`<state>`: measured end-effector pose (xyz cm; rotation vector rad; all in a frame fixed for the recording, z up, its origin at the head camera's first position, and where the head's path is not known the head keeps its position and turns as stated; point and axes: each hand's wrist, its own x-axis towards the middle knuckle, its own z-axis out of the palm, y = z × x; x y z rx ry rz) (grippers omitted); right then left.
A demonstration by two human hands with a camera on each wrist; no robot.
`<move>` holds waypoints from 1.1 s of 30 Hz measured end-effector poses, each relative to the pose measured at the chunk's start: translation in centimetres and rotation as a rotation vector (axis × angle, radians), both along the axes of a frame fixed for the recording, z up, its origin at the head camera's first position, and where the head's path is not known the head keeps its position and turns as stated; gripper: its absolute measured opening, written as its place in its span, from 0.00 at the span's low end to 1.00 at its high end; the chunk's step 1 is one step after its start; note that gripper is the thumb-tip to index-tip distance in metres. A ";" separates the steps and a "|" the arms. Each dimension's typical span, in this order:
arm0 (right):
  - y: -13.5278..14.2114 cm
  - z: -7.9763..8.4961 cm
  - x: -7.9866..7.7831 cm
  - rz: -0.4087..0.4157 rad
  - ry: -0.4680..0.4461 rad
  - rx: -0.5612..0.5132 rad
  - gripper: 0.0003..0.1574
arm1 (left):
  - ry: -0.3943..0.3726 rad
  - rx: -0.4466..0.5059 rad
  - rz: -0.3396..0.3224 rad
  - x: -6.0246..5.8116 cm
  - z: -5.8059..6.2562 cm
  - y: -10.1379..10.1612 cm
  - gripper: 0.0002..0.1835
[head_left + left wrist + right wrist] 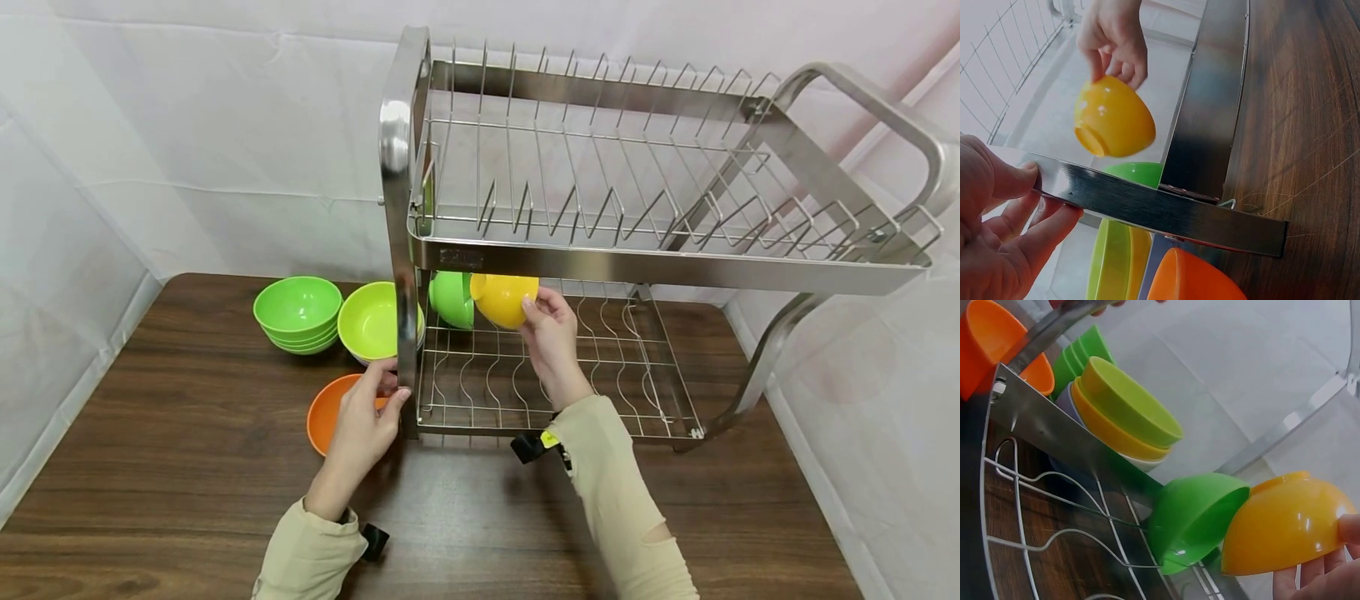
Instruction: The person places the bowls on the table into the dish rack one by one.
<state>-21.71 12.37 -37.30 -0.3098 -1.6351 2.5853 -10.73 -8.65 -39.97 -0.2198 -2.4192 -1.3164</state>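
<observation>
My right hand (553, 337) pinches a yellow bowl (504, 300) by its rim, tilted on its side between the two tiers of a metal dish rack (555, 267). Right beside it a green bowl (1194, 519) stands on edge in the lower tier's wires, at the left end. With thumb and fingers my left hand (367, 417) grips the rack's left front upright (1104, 194). An orange bowl (330, 412) sits on the table just behind that hand, partly hidden by it.
Left of the rack stand a stack of green bowls (297, 312) and a mixed stack topped by a lime bowl (369, 321). The upper tier (600, 167) overhangs the lower wire shelf (495, 383). White sheeting (225, 125) surrounds the brown wooden table (187, 467).
</observation>
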 end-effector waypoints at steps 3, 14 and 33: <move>-0.3 -0.4 -0.7 -0.005 -0.051 -0.015 0.10 | 0.003 0.000 -0.005 0.0 0.0 0.1 0.16; -0.6 -1.9 -2.5 0.010 -0.167 -0.127 0.11 | 0.011 0.012 -0.021 -0.1 -0.3 0.1 0.16; -2.1 -3.6 -3.5 -0.004 -0.149 0.084 0.09 | 0.004 0.019 -0.024 -0.1 -0.5 0.0 0.15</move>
